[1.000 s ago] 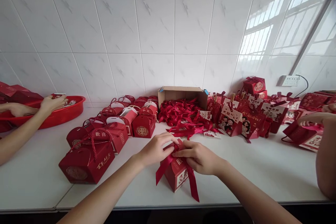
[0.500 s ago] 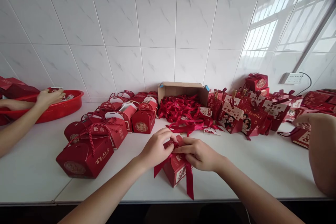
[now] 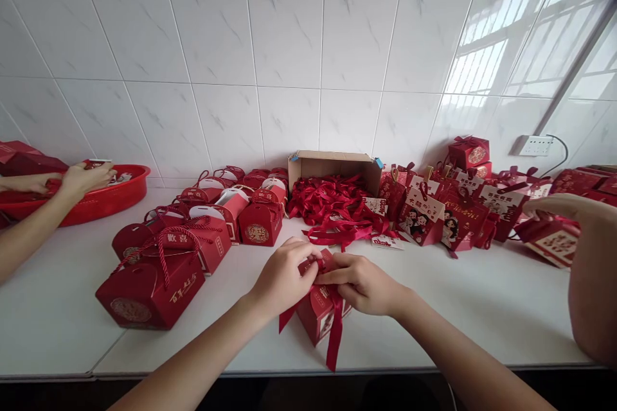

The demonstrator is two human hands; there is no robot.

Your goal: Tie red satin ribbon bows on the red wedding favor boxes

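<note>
A small red gift box (image 3: 315, 316) stands on the white table in front of me. Red ribbon (image 3: 334, 340) crosses its top, with one tail hanging down the near side and another sticking out to the left. My left hand (image 3: 288, 275) pinches the ribbon at the top of the box. From the other side my right hand (image 3: 365, 284) closes its fingers on the same ribbon, close to the left fingertips. The fingers hide the spot where the ribbon strands meet.
Behind the box, a cardboard carton (image 3: 337, 157) spills red ribbons (image 3: 332, 202). Rope-handled red boxes (image 3: 154, 292) stand left, printed red gift boxes (image 3: 419, 215) right. At far left another person's hands (image 3: 87, 180) work over a red basin (image 3: 120, 196); another person's arm (image 3: 590, 270) reaches in from the right.
The hanging ribbon tail has swung left, and my right fingers have shifted slightly left. At right, the other person's hand has tilted and lifted a red box.
</note>
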